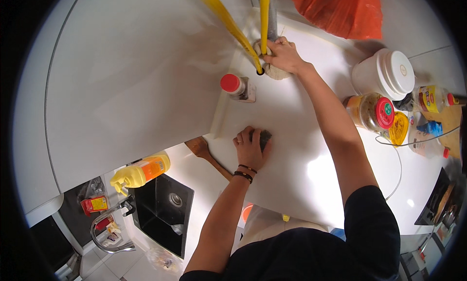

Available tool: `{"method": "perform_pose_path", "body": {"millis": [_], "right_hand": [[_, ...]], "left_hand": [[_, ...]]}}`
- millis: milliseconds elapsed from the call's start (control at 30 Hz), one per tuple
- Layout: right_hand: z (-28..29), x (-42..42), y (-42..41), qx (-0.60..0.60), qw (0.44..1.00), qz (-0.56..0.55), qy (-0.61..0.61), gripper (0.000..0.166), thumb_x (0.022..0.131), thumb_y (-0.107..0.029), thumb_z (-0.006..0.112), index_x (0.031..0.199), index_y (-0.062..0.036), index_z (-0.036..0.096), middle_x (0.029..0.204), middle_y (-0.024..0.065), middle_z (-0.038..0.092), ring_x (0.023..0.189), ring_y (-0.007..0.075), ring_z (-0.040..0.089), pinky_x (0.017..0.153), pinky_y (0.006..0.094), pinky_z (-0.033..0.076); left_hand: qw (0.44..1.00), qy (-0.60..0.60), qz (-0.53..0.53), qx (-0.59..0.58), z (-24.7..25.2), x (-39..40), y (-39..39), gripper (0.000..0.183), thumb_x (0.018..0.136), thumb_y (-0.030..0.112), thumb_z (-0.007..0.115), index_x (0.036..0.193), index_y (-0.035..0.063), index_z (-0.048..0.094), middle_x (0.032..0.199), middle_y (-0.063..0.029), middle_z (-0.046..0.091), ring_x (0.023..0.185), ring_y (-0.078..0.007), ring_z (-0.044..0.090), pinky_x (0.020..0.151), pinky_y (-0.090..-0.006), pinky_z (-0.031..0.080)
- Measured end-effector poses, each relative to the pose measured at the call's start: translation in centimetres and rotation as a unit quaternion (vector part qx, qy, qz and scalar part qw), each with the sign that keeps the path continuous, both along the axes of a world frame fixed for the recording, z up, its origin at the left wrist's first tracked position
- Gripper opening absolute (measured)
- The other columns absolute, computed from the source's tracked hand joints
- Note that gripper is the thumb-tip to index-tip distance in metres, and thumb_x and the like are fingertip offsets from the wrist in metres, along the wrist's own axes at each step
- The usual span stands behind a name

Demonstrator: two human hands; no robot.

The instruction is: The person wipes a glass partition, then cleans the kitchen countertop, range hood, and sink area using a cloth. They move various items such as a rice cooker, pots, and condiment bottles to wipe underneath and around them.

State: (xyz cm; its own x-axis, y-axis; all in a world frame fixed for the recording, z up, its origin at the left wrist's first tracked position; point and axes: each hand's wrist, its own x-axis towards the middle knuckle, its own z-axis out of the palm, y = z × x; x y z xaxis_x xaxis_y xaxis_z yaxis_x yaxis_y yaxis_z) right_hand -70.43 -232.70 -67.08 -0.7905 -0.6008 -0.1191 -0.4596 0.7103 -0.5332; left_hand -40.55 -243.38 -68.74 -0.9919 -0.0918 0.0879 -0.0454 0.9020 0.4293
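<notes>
At the far corner of the white countertop (288, 153), my right hand (286, 56) grips a beige cloth (278, 73) that bunches out under the palm. Its fingers are beside two yellow pipes (233, 27) and a grey pipe (272, 22); one yellow pipe enters a black-rimmed hole. Nearer my body, my left hand (251, 149) rests on the counter, fingers curled over a dark green scouring pad (266, 138), mostly covered. A small clear jar with a red lid (230, 83) stands between the hands, close to the wall. The wooden spatula (199, 147) lies left of my left wrist.
On the right are a lidded white bucket (375, 74), a red-lidded jar (368, 111), bottles (430, 98) and a loose cable (399, 168). A yellow pump bottle (146, 170) stands by the black sink (160, 222) and faucet (95, 230). A red plastic bag (339, 11) hangs above.
</notes>
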Motion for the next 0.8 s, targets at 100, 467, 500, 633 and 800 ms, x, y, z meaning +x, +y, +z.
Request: {"method": "perform_pose_path", "body": {"millis": [100,467,500,633,800], "right_hand": [[-0.5,0.9,0.3,-0.005,0.999,-0.025,0.047,0.046,0.085,-0.028,0.057,0.130,-0.0164,0.052,0.114,0.0146,0.060,0.125,0.0278,0.040,0.095,0.0419,0.034],[-2.1,19.7,7.7,-0.102,0.974,-0.076,0.190,0.049,0.076,-0.012,0.065,0.124,-0.0128,0.057,0.131,-0.0008,0.056,0.116,0.0276,0.047,0.098,0.0499,0.031],[-1.9,20.6,7.9,-0.112,0.974,-0.066,0.183,0.049,0.076,-0.010,0.066,0.124,-0.0120,0.057,0.131,-0.0001,0.057,0.116,0.0279,0.047,0.098,0.0500,0.031],[-2.6,12.5,6.3,-0.051,0.951,-0.159,0.262,0.046,0.077,-0.007,0.063,0.123,-0.0089,0.057,0.123,0.0090,0.060,0.112,0.0311,0.050,0.099,0.0494,0.032],[-3.9,2.3,5.1,-0.009,0.896,-0.273,0.350,0.037,0.090,-0.022,0.055,0.124,-0.0085,0.057,0.134,0.0104,0.054,0.127,0.0330,0.045,0.104,0.0496,0.030]], "left_hand": [[1.000,0.005,-0.003,-0.008,-0.3,0.0,0.0,0.041,0.083,0.030,0.063,0.116,0.0076,0.052,0.121,-0.0163,0.046,0.107,-0.0357,0.042,0.093,-0.0480,0.031],[1.000,-0.014,0.003,0.002,-0.1,0.2,-0.1,0.040,0.082,0.029,0.064,0.115,0.0086,0.053,0.120,-0.0150,0.046,0.106,-0.0356,0.042,0.092,-0.0488,0.032],[1.000,-0.012,0.003,0.000,-0.1,0.2,-0.1,0.040,0.082,0.030,0.064,0.115,0.0086,0.053,0.120,-0.0148,0.046,0.106,-0.0355,0.042,0.092,-0.0488,0.032],[1.000,0.006,0.004,-0.008,-0.2,0.4,-0.3,0.040,0.082,0.030,0.063,0.115,0.0086,0.053,0.119,-0.0146,0.046,0.106,-0.0352,0.042,0.092,-0.0488,0.032],[1.000,0.014,-0.017,-0.007,-0.5,0.0,0.2,0.041,0.083,0.030,0.063,0.115,0.0082,0.053,0.120,-0.0147,0.046,0.106,-0.0352,0.042,0.091,-0.0497,0.032]]}}
